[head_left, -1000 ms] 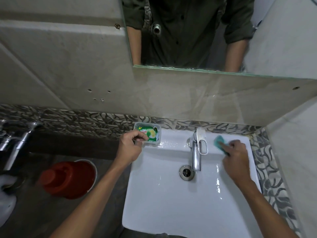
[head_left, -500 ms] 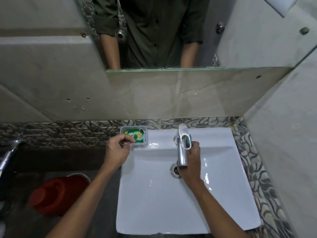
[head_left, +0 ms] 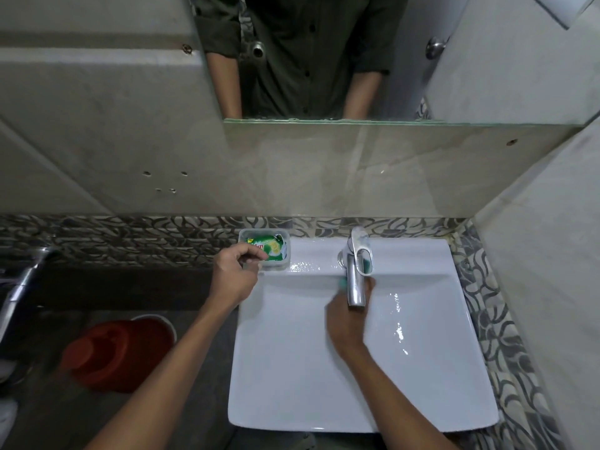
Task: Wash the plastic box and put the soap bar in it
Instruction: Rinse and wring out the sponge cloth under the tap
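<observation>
The left hand [head_left: 234, 277] is pinching the near edge of the plastic box [head_left: 263, 250] with curled fingers. The soap bar [head_left: 268, 247] (in a green wrapper) is lying inside it, on the sink [head_left: 422, 368] corner. The right hand [head_left: 348, 315] is blurry under the tap [head_left: 356, 278], maybe closing on something teal [head_left: 343, 282]. A red bucket [head_left: 120, 354] is sitting below.

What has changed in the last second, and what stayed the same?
The right hand carried the teal scrubber from the sink's back right ledge to under the tap. The left hand stayed at the plastic box with the soap packet.
</observation>
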Action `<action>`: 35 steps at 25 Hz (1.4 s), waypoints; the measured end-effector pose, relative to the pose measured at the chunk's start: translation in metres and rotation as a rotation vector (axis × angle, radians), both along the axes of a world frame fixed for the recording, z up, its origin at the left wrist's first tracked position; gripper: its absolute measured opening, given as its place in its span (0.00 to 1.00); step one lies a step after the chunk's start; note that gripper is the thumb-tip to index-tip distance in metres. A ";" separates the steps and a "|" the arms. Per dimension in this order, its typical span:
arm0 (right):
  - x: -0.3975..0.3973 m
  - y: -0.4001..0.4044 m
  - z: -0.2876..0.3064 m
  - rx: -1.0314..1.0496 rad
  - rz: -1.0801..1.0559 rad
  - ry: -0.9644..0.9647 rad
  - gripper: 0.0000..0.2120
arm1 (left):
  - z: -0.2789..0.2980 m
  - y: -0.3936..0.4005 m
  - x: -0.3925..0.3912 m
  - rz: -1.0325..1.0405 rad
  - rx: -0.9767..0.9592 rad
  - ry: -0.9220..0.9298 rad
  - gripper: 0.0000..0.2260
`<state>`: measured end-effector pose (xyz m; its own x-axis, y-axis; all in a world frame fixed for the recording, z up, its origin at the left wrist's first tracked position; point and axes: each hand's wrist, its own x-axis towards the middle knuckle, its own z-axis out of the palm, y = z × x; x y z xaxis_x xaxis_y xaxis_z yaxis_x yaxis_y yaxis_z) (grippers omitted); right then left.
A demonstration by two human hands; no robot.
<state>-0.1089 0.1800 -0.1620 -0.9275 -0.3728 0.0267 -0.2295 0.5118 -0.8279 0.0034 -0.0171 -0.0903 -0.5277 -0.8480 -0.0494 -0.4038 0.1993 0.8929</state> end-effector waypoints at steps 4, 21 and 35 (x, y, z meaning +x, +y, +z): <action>0.033 -0.024 0.003 0.205 0.166 0.098 0.35 | 0.013 0.020 -0.008 -0.056 -0.163 0.025 0.17; -0.015 0.029 0.024 -0.265 -0.233 -1.172 0.08 | 0.048 0.118 -0.105 -0.235 0.439 0.291 0.10; -0.022 0.026 0.029 -0.214 -0.162 -1.075 0.07 | -0.033 0.161 -0.051 0.066 0.727 -0.166 0.05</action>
<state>-0.1307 0.2056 -0.1331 -0.5435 -0.3290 -0.7723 0.7187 0.2931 -0.6306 -0.0475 0.1436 -0.1234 -0.4134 -0.6006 -0.6844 -0.5357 -0.4473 0.7162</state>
